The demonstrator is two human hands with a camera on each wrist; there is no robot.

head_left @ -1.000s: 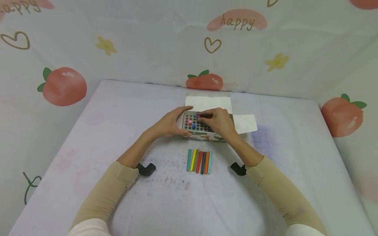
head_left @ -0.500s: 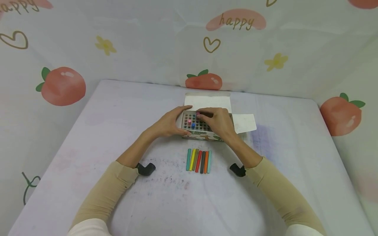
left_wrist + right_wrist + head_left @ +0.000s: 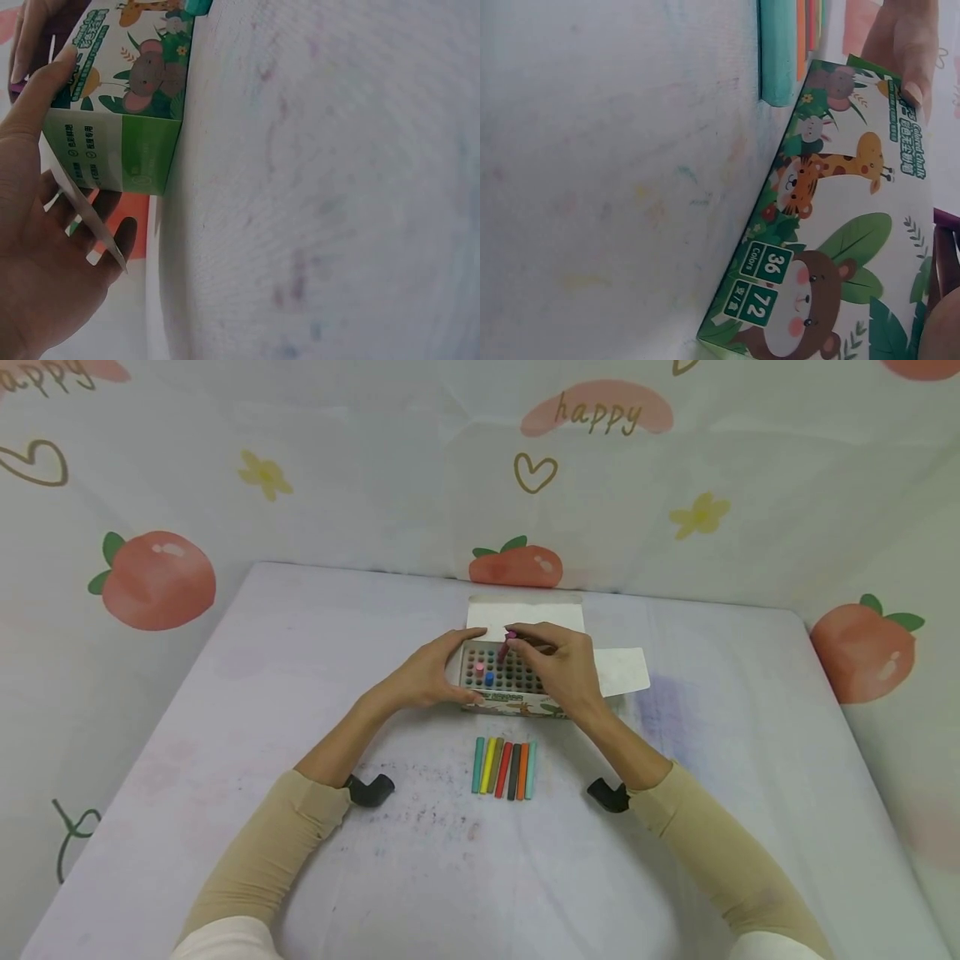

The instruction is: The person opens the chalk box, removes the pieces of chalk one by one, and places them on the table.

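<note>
An open chalk box (image 3: 517, 703) with a grid of round holes stands mid-table in the head view, its front printed with animals. My left hand (image 3: 426, 675) holds the box's left end, thumb at the front edge and index finger at the back corner. In the left wrist view the other fingers lie behind a white side flap (image 3: 86, 210). Between thumb and fingers my right hand (image 3: 566, 664) pinches a purple chalk stick (image 3: 503, 652), tilted, its lower end over the holes. A pink chalk stick (image 3: 480, 669) and a blue chalk stick (image 3: 490, 678) poke up from the grid.
In front of the box several chalk sticks (image 3: 503, 770) lie side by side: teal, yellow, olive, red, dark grey, orange and light blue. The box's lid (image 3: 525, 612) is folded back, and a side flap (image 3: 622, 671) sticks out right. A printed cloth (image 3: 375, 485) hangs behind the table.
My right hand has drawn the purple chalk stick up from the grid, so more of its length shows. The left hand keeps its hold on the box.
</note>
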